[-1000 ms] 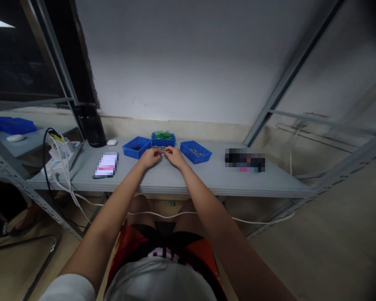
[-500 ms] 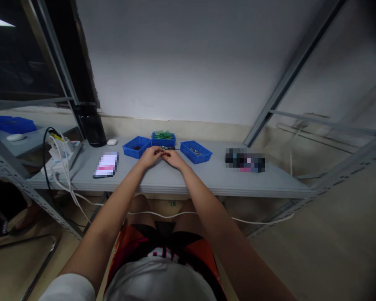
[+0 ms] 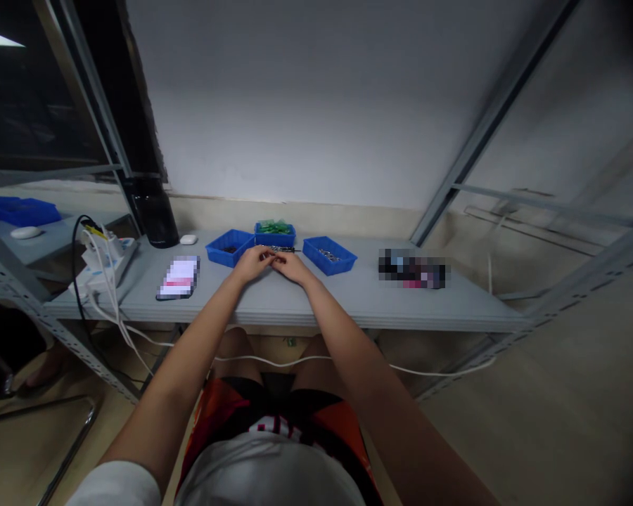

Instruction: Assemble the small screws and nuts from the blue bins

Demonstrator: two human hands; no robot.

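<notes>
My left hand [image 3: 254,263] and my right hand [image 3: 291,266] meet fingertip to fingertip low over the grey table [image 3: 274,302]. The fingers of both are bent together in a pinch; whatever they hold is too small or hidden to make out. Just behind them lies a dark, thin tool with a pointed end [image 3: 290,250], partly covered by my fingers. A blue bin [image 3: 219,254] with dark small parts stands by my left hand. Another blue bin [image 3: 342,266] with small shiny metal parts is right of my right hand. Behind, a third blue bin [image 3: 277,239] holds green pieces [image 3: 274,227].
On the left are a phone [image 3: 178,277], a white case [image 3: 188,239], a black bottle [image 3: 155,214] and a power strip [image 3: 108,270] with cables. A blurred dark object [image 3: 411,269] lies at right. Metal shelf posts [image 3: 469,147] flank the table. A white cable [image 3: 348,361] hangs below its front edge.
Hardly anything differs. Both hands stay together at the same spot, with at most a slight shift of the fingers; the bins stay where they were.
</notes>
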